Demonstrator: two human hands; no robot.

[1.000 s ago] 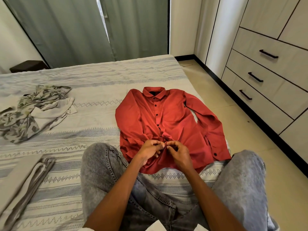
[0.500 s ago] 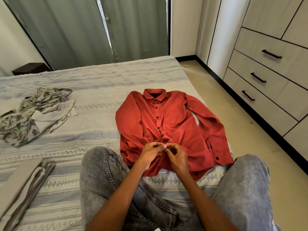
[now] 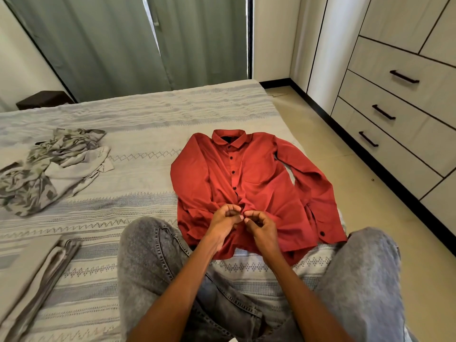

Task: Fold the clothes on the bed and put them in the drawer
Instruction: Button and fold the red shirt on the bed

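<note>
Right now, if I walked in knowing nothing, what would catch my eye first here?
The red shirt, spread face up on the bed, stands out most; the left hand and right hand pinch its front near the hem. To the left lies a crumpled camouflage garment, and closed drawers line the wall on the right.

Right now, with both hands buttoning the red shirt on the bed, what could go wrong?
1. The shirt is bunched where the left hand and right hand pinch its placket, so creases may get folded in.
2. Its right sleeve lies near the bed edge and could slip off.
3. The drawers look closed, so carrying the shirt over may undo the fold.
</note>
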